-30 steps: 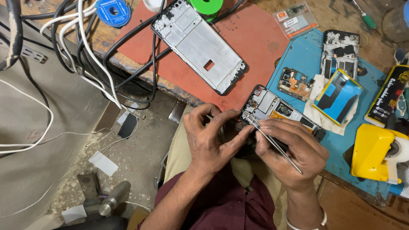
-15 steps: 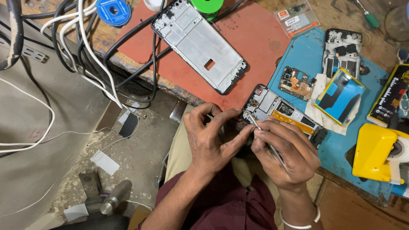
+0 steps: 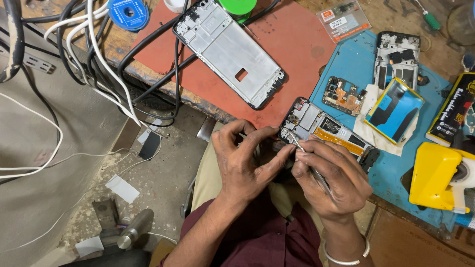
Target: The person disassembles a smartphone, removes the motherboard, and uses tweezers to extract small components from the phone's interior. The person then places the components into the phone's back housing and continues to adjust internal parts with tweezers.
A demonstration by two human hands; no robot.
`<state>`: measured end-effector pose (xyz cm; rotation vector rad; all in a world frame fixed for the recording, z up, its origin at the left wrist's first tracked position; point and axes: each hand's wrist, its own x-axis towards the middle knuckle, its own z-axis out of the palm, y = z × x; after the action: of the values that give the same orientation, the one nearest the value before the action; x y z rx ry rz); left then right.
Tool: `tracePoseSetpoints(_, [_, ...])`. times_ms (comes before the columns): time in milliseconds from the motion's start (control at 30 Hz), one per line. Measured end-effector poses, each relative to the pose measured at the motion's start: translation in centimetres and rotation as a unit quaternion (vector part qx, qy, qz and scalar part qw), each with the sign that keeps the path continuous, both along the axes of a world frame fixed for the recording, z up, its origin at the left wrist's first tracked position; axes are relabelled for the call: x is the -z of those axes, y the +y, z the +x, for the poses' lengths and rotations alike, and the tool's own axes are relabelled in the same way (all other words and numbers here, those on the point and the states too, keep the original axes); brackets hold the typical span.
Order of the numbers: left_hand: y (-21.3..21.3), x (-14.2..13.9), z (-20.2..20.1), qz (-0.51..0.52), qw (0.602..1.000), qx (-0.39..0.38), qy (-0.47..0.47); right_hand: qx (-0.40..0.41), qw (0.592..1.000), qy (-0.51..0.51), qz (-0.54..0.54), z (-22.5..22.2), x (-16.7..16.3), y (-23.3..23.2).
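The open phone (image 3: 324, 129) lies on the tabletop (image 3: 366, 59), at the near edge of the red mat (image 3: 292, 44). The right hand (image 3: 331, 180) pinches thin tweezers (image 3: 304, 158), now poked lower into the phone's corner. The left hand (image 3: 245, 160), fingers curled, steadies that end.

A single view, from the person's head, looks steeply down over the chest and lap onto the near edge of the counter (image 3: 391, 217). It sits close: the hands, left hand (image 3: 242, 165) and right hand (image 3: 331, 180), fill the lower middle. The counter runs slantwise across the upper right; the floor (image 3: 148, 188) beneath shows at lower left
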<state>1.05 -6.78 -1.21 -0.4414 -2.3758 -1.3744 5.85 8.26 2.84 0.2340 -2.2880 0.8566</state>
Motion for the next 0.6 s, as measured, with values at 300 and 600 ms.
tracePoseSetpoints(300, [0.04, 0.43, -0.04, -0.003, 1.000, 0.004, 0.007, 0.000, 1.000, 0.000, -0.009, 0.17, 0.37, 0.09])
tracePoseSetpoints(600, [-0.04, -0.17, -0.04, 0.000, 1.000, 0.002, 0.000, 0.012, 1.000, 0.003, 0.003, 0.22, 0.19, 0.04])
